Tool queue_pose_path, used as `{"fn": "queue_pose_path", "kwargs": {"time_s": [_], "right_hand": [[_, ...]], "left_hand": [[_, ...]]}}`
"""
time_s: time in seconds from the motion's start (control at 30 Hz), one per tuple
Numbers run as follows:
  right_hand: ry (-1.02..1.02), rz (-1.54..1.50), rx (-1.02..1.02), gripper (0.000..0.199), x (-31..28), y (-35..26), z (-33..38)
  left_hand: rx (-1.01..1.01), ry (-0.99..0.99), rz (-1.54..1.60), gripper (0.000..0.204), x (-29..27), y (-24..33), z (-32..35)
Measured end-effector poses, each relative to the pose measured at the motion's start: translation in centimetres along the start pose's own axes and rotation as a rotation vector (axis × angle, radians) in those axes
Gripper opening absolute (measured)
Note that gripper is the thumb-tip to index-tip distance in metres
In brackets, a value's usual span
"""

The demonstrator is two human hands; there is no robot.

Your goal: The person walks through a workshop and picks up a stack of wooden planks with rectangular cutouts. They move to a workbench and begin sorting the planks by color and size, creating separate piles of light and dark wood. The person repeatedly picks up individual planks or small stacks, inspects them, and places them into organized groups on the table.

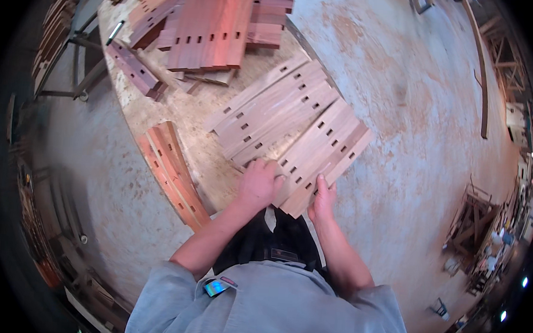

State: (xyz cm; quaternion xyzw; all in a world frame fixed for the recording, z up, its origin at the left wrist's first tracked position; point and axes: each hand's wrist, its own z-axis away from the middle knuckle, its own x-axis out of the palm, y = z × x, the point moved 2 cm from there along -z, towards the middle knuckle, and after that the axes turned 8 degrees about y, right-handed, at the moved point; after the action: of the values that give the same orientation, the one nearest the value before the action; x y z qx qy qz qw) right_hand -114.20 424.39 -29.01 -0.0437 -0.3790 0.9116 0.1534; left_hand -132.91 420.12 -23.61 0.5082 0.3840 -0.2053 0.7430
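A row of pale brown wooden slats (pixel 322 154) with small rectangular slots near both ends lies side by side at the table's right edge. My right hand (pixel 323 202) grips the outermost slat at its near right side, thumb on top and fingers underneath. At the row's near left corner, my left hand (pixel 260 181) is closed against the slats, its thumb by their edge; the curled fingertips are partly hidden. Just beyond, another row of similar slotted slats (pixel 276 106) lies on the table, its near end close to my left hand.
The worktable (pixel 189 134) bears a stack of reddish slotted boards (pixel 211 26) at the far end. Orange-brown slats (pixel 171 173) lie along its left edge, with a dark slotted piece (pixel 135 70) farther up. A wooden frame (pixel 473 222) stands on the floor at right.
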Motion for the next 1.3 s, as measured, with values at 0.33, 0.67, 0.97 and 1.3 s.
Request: {"fn": "queue_pose_path", "kwargs": {"time_s": [0.33, 0.67, 0.97, 1.3], "right_hand": [[-0.094, -0.013, -0.026, 0.047, -0.8, -2.0, 2.9], [-0.207, 0.089, -0.190, 0.040, 2.4, -5.8, 4.6], [-0.315, 0.138, -0.169, 0.044, 8.8, -5.5, 3.5], [-0.326, 0.289, -0.227, 0.044, 10.8, -4.3, 2.9]], "left_hand": [[0.105, 0.076, 0.147, 0.038, 0.2, 0.8, 1.5], [0.135, 0.288, 0.298, 0.040, -1.9, 0.6, 2.0], [0.005, 0.446, 0.268, 0.039, -3.9, -2.7, 1.4], [-0.035, 0.468, 0.246, 0.036, -4.1, -4.7, 1.6]]}}
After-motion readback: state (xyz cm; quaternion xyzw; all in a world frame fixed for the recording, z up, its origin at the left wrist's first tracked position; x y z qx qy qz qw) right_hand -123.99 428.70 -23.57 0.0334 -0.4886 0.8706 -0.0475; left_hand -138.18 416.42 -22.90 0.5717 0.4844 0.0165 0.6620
